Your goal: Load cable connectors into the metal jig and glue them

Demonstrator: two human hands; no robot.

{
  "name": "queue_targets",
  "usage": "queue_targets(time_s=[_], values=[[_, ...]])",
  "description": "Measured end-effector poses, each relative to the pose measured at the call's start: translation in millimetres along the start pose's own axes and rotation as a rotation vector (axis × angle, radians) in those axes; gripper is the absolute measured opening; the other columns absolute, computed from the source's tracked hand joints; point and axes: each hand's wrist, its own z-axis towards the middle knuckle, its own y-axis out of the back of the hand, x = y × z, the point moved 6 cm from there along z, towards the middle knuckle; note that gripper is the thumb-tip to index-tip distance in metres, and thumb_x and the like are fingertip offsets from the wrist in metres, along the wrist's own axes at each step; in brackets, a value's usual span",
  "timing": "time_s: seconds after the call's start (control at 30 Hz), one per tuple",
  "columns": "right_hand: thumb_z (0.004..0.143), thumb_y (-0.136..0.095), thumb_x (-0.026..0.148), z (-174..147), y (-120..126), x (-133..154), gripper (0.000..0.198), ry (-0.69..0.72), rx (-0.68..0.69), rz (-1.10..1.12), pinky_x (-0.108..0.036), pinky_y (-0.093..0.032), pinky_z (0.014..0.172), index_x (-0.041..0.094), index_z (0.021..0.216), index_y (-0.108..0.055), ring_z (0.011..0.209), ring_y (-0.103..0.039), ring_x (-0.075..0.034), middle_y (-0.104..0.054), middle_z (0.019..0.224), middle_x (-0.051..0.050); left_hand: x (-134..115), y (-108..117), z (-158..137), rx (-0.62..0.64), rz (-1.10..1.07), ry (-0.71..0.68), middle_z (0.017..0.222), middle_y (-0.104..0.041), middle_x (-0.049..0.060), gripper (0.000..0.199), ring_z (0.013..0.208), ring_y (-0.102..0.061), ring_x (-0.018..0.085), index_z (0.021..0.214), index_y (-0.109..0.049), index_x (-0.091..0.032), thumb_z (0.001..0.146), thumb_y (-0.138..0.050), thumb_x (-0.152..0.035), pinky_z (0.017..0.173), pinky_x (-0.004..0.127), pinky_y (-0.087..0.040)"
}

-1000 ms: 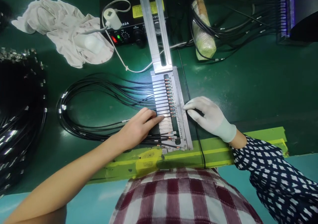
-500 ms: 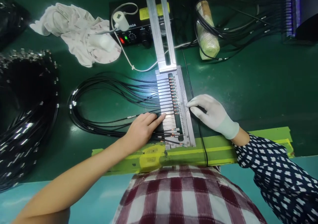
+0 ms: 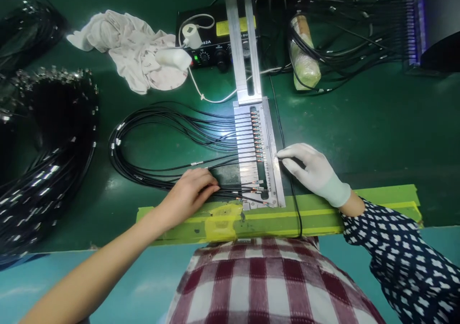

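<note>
My bare left hand (image 3: 190, 190) is curled over the lower run of a loop of black cables (image 3: 124, 166), its fingers closed around some strands. Just to its right, the slotted metal fixture (image 3: 247, 170) holds a row of cable ends with small metal tips. Several lower cable ends (image 3: 257, 188) lie across the near part of the fixture, apart from the upper row. My right hand (image 3: 314, 170), in a white glove, has thumb and forefinger against the fixture's right edge, gripping it. What its other fingers do is hidden beneath the palm.
Behind the fixture stands a black control box (image 3: 208, 58) with knobs, partly covered by a metal bracket (image 3: 244, 46). A white cloth (image 3: 140, 60) lies at back left, near dark cable bundles (image 3: 43, 185). A wrapped roll (image 3: 305, 60) sits among cables. Green-yellow tape (image 3: 323, 209) lines the front edge.
My left hand has moved left and slightly down, off the fixture's face and onto the lower cables. My right hand stays at the fixture's right edge. The whole view has shifted slightly.
</note>
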Motion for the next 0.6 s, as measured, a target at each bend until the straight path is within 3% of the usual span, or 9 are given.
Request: queue_targets(time_s=[0.1, 0.2, 0.37, 0.5, 0.6], values=[[0.098, -0.053, 0.023, 1, 0, 0, 0.017, 0.002, 0.005, -0.001, -0.044, -0.049, 0.089, 0.025, 0.105, -0.068, 0.095, -0.064, -0.024, -0.072, 0.102, -0.002, 1, 5, -6, -0.055, 0.115, 0.006, 0.094, -0.067, 0.005, 0.017, 0.090, -0.059, 0.019, 0.097, -0.064, -0.019, 0.098, -0.052, -0.030, 0.079, 0.033, -0.041], [0.098, -0.053, 0.023, 1, -1, 0, 0.017, 0.000, 0.005, -0.008, -0.044, -0.049, 0.088, 0.025, 0.105, -0.069, 0.095, -0.064, -0.024, -0.072, 0.101, -0.002, -8, -2, 1, -0.061, 0.044, -0.063, 0.102, -0.067, 0.007, 0.017, 0.096, -0.059, 0.019, 0.110, -0.062, -0.018, 0.099, -0.052, -0.026, 0.084, 0.034, -0.044], [0.098, -0.053, 0.023, 0, -1, 0, 0.017, 0.002, -0.001, 0.001, -0.044, -0.049, 0.088, 0.026, 0.105, -0.068, 0.095, -0.064, -0.024, -0.072, 0.101, -0.002, -20, -9, 10, -0.053, -0.121, -0.077, 0.089, -0.065, 0.004, 0.012, 0.086, -0.058, 0.016, 0.097, -0.062, -0.018, 0.099, -0.051, -0.021, 0.079, 0.029, -0.048], [0.098, -0.052, 0.024, 0, -1, -2, 0.018, -0.004, 0.009, 0.016, -0.044, -0.048, 0.089, 0.026, 0.106, -0.068, 0.095, -0.064, -0.024, -0.072, 0.102, -0.002, -24, 3, 7, -0.182, -0.130, -0.122, 0.093, -0.064, 0.005, 0.008, 0.089, -0.058, 0.015, 0.100, -0.059, -0.017, 0.096, -0.053, -0.014, 0.083, 0.029, -0.049], [0.098, -0.052, 0.025, 0, -2, -3, 0.018, -0.015, 0.010, 0.013, -0.044, -0.048, 0.089, 0.026, 0.106, -0.068, 0.095, -0.064, -0.025, -0.072, 0.102, -0.002, -23, 2, 14, -0.249, 0.016, -0.140, 0.096, -0.064, 0.008, 0.011, 0.091, -0.058, 0.018, 0.105, -0.058, -0.016, 0.096, -0.052, -0.014, 0.081, 0.032, -0.048]])
